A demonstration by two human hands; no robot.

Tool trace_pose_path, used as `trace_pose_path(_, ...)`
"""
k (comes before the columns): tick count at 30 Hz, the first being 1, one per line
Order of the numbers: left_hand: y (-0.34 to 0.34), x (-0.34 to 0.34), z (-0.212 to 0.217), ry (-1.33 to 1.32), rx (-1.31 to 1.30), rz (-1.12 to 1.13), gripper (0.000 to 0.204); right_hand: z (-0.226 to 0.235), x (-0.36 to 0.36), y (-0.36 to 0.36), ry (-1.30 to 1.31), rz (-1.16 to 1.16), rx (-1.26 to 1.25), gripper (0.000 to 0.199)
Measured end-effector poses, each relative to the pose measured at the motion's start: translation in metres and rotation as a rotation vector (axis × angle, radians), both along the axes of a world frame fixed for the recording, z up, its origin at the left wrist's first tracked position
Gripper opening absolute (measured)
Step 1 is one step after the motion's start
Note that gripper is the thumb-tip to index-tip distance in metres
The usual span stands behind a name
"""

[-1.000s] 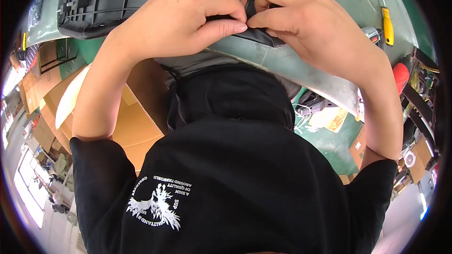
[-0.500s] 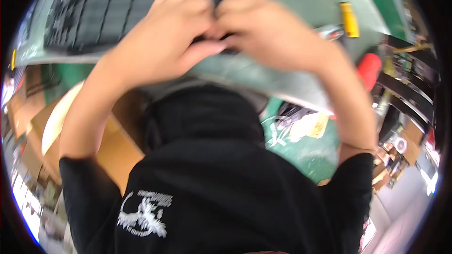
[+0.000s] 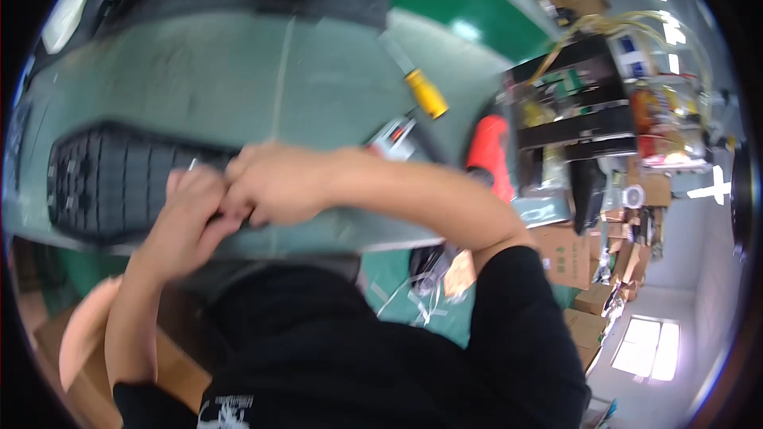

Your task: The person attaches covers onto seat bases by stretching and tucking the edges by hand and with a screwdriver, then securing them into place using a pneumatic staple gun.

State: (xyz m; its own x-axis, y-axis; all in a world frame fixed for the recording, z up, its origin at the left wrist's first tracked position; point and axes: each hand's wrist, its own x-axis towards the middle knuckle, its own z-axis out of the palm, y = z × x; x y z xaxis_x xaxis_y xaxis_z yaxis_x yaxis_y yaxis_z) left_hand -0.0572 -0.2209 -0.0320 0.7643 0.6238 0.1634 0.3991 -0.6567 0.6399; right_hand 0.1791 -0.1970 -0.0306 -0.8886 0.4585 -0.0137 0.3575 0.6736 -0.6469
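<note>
Fingers of my left hand (image 3: 181, 221) and right hand (image 3: 282, 181): curled in, tips close together at the right end of the black ribbed panel (image 3: 131, 183); blur hides whether they pinch anything, so I cannot tell. Panel: lying at the near edge of the green bench (image 3: 199, 79), now lower in view as my gaze has swung right, work apparently unbroken. Beyond: yellow-handled screwdriver (image 3: 427, 94), red tool (image 3: 490, 157), both untouched.
</note>
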Motion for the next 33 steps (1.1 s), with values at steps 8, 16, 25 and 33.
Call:
trace_pose_path(8, 0.008, 0.012, -0.011, -0.010, 0.104, 0.009, 0.023, -0.028, 0.026, -0.019, 0.322, -0.276, 0.026, 0.018)
trace_pose_path(16, 0.039, 0.036, 0.032, 0.533, -0.154, -0.248, 0.015, -0.059, 0.003, -0.015, 0.822, -0.147, 0.418, 0.010)
trace_pose_path(25, 0.054, 0.028, -0.015, 0.023, -0.069, -0.269, 0.015, -0.069, -0.004, -0.021, 0.854, -0.367, 0.438, 0.008)
trace_pose_path(33, 0.041, 0.029, -0.022, 0.039, 0.052, -0.207, 0.015, -0.072, -0.007, -0.019, 0.926, -0.409, 0.342, 0.011)
